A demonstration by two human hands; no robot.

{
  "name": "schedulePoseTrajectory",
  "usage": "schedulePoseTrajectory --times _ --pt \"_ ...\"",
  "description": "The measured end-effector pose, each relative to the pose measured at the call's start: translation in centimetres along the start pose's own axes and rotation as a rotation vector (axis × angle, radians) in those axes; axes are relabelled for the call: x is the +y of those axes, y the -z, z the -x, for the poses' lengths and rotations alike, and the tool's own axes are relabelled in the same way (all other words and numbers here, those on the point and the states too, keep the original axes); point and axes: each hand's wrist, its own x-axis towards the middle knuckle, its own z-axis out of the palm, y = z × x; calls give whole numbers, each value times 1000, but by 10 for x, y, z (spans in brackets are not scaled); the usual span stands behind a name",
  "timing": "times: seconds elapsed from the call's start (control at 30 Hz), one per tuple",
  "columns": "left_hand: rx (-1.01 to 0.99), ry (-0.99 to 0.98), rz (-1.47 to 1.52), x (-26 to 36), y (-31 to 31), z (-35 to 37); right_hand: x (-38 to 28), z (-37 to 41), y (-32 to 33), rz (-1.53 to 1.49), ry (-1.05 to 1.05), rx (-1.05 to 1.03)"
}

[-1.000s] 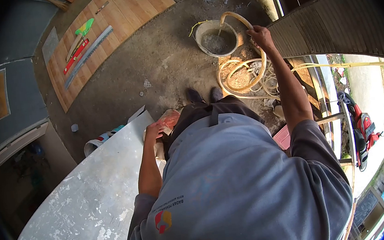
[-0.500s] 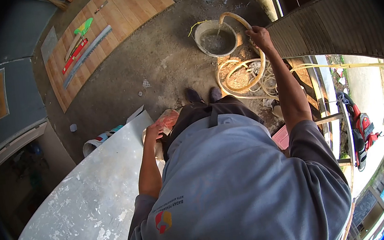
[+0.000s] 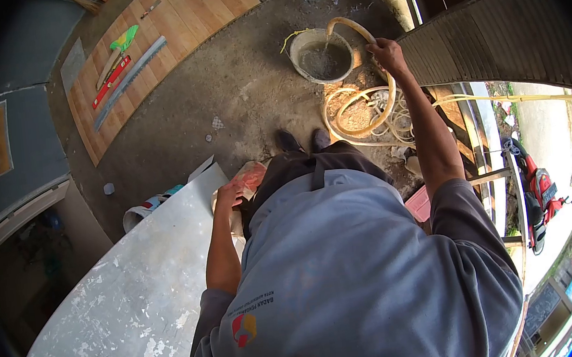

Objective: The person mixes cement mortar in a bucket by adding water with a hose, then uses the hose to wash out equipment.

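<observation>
My right hand (image 3: 387,54) grips a cream-coloured hose (image 3: 358,31) that arches over a grey bucket (image 3: 319,57) on the concrete floor. Water runs from the hose end into the bucket. More of the hose lies coiled (image 3: 361,113) on the floor below my arm. My left hand (image 3: 227,196) rests at the edge of a paint-spattered grey table (image 3: 138,289), touching an orange and white bag (image 3: 250,177); its fingers are curled and I cannot tell whether they grip it.
A wooden board (image 3: 168,31) at upper left carries a long metal straightedge (image 3: 129,83), a red level (image 3: 111,83) and a green-handled tool (image 3: 123,41). My shoes (image 3: 301,140) stand near the coils. A corrugated wall (image 3: 492,35) rises at right.
</observation>
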Motion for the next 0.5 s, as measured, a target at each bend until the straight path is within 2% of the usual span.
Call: schedulePoseTrajectory --times 0.07,0.5 --pt "-6 1 9 -2 1 -1 -1 2 1 -6 -57 -6" --pt "3 3 15 -4 -2 0 -1 4 0 -6 -48 -3"
